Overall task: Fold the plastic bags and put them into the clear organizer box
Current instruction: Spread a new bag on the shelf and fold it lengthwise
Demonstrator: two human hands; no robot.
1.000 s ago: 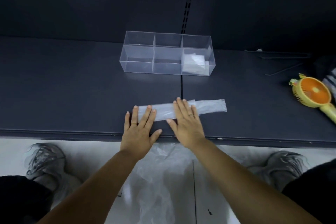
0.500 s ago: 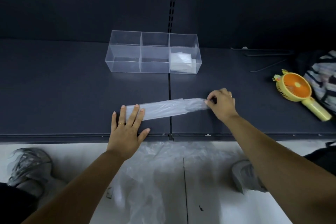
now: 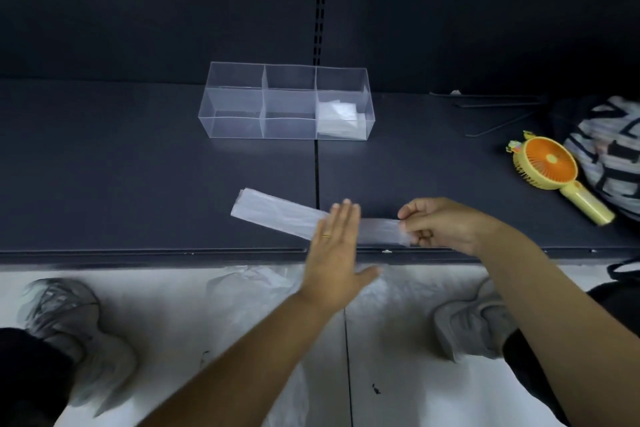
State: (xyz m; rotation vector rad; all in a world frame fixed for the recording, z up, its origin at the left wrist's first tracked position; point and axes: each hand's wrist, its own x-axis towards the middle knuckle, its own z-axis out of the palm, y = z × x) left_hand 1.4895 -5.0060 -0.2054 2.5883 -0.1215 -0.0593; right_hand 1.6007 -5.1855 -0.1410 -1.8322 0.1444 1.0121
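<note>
A clear plastic bag folded into a long narrow strip lies slanted on the dark shelf near its front edge. My right hand pinches the strip's right end. My left hand lies flat and open across the strip's middle, fingers together pointing away. The clear organizer box stands further back with three compartments; a folded bag rests in its right compartment, and the other two hold nothing.
A yellow and orange handheld fan lies at the right of the shelf beside a striped cloth. Thin metal rods lie behind it. More loose plastic bags sit on the pale floor below the shelf edge, between my shoes.
My left hand slid right from the strip's left end to its middle. My right hand drew the right end toward the front edge, so the strip now slants.
</note>
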